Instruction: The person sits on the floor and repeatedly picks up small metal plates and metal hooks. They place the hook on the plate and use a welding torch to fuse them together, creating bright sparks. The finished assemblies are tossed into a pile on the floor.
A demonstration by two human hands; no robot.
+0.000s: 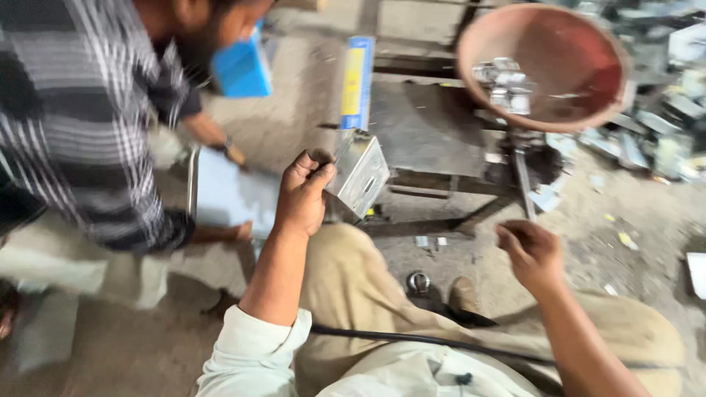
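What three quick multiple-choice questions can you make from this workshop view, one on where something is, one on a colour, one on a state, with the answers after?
1. Where do the small shiny metal parts lie?
A. In the round reddish-brown bowl
B. On the person's knee
C. In the right hand

2. What colour is the co-worker's flat sheet?
A. Black
B. Pale blue-white
C. Red

3. How is the left hand?
A. Open, flat on the floor
B. Closed on the silver metal box
C. Out of sight

Answers: A, parts sit against the bowl's inner wall; B, the sheet looks pale; B, fingers curl at the box's edge, while the right hand holds nothing visible.
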